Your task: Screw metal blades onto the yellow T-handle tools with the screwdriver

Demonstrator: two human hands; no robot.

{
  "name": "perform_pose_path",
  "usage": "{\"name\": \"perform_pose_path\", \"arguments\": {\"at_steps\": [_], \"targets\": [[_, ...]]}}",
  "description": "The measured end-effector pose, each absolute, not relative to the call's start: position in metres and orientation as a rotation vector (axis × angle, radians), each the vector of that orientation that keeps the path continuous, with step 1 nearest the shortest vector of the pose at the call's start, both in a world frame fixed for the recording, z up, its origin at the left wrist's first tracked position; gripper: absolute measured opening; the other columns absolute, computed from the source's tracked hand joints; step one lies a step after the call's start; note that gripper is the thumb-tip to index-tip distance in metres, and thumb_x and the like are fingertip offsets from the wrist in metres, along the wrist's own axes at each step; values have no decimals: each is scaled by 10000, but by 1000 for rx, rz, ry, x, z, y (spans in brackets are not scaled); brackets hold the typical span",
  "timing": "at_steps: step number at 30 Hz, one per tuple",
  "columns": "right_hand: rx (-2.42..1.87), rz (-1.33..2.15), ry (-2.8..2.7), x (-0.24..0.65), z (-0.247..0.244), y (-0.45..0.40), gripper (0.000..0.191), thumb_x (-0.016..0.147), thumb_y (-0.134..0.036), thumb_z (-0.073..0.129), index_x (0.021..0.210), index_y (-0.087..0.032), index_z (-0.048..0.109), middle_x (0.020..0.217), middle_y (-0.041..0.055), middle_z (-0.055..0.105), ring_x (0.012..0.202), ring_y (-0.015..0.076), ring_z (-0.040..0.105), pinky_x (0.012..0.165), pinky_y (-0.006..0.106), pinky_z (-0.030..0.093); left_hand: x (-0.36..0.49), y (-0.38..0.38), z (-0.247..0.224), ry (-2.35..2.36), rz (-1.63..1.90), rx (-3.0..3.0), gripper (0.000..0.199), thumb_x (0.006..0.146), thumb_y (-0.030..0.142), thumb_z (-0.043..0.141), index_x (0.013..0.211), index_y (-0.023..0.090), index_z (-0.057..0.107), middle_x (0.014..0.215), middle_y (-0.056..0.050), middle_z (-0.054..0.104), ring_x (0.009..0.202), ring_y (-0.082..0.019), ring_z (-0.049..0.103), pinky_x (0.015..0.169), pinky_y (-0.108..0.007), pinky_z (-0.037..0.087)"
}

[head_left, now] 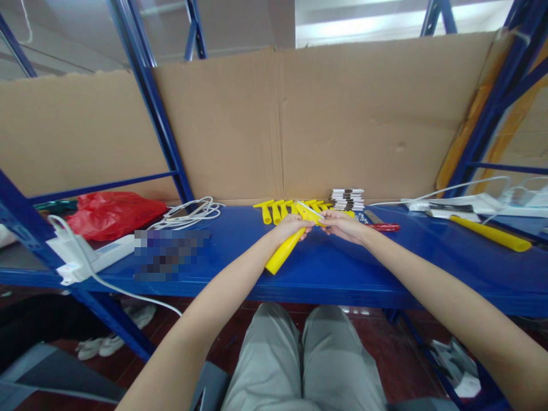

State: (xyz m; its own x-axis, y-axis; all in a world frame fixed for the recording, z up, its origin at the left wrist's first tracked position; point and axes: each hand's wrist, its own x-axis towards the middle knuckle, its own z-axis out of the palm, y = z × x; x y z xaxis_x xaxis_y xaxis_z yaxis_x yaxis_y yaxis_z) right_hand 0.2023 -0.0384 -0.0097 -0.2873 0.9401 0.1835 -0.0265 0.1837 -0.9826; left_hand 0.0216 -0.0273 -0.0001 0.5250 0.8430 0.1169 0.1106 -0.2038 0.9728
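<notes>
In the head view, my left hand (pixel 293 227) is wrapped round a yellow plastic tool (pixel 285 251) with a thick round handle and a wider head, perhaps a scraper. The handle's end points down and toward me. My right hand (pixel 342 224) pinches at the head end, just to the right of the left hand. A thin whitish strip (pixel 310 209) lies along that head; whether it is part of the tool I cannot tell. Behind my hands, several similar yellow T-shaped tools (pixel 266 212) lie in a row on the blue shelf (pixel 231 245).
A stack of small white-and-dark packets (pixel 347 200) stands behind my right hand, with a red-handled item (pixel 385 227) beside it. A yellow tube (pixel 490 233) lies farther right. On the left are a red plastic bag (pixel 115 214), coiled white cable (pixel 188 214) and a power strip (pixel 107 254). Cardboard (pixel 363 114) backs the shelf.
</notes>
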Motion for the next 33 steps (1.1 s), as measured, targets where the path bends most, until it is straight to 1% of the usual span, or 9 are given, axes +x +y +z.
{"name": "perform_pose_path", "arguments": {"at_steps": [7,13,17,20,23,25,27,30,33], "targets": [[-915,1297,-1488,203,-8,-39,183,592,-167,716,725,-189,591,697,-20,531,609,99,458,549,255,328,23,-29,2,838,808,1655,236,773,126,591,544,148,535,430,35,500,357,-63,445,418,-201,344],[-903,1267,-1530,203,-5,-43,243,545,-172,745,735,-200,595,695,-29,543,613,98,471,556,251,332,23,-30,2,857,799,1665,250,780,124,568,536,151,518,434,32,498,357,-67,434,427,-212,343],[-898,1223,-1557,203,-5,-44,260,543,-201,752,740,-203,583,699,-29,541,617,101,476,555,250,335,23,-31,4,879,779,1661,253,778,133,572,533,150,513,436,31,497,365,-66,429,433,-212,353],[-920,1159,-1614,203,-8,-41,244,583,-243,734,755,-203,565,713,-22,535,622,106,476,556,254,344,23,-30,5,888,777,1628,249,772,131,586,536,149,509,440,34,501,364,-60,429,423,-204,348],[-1000,954,-1690,203,-12,-35,241,647,-287,703,801,-213,533,754,-12,537,663,129,497,601,274,386,22,-28,4,876,806,1615,240,770,124,589,544,150,512,438,37,501,355,-58,431,405,-199,329],[-1009,716,-1726,203,-14,-31,245,680,-305,684,821,-227,498,812,-2,537,722,148,513,667,304,423,22,-27,2,865,811,1612,238,771,125,588,547,151,515,437,36,499,355,-59,431,405,-200,326],[-956,463,-1812,203,-14,-29,211,717,-313,656,808,-234,484,855,13,531,800,174,523,749,348,441,22,-26,2,870,804,1596,242,772,128,590,544,150,513,439,34,501,358,-57,425,413,-201,332],[-852,144,-2007,204,-11,-30,99,797,-290,573,761,-231,502,884,47,534,906,212,519,846,406,423,23,-25,3,909,799,1560,248,769,116,585,536,149,507,444,26,503,364,-60,424,428,-210,349],[-825,-56,-2089,205,-8,-32,93,839,-239,502,747,-229,504,895,65,538,919,225,512,855,419,411,23,-26,5,916,799,1547,250,779,110,564,538,148,507,444,21,494,373,-64,424,442,-221,362]]}}
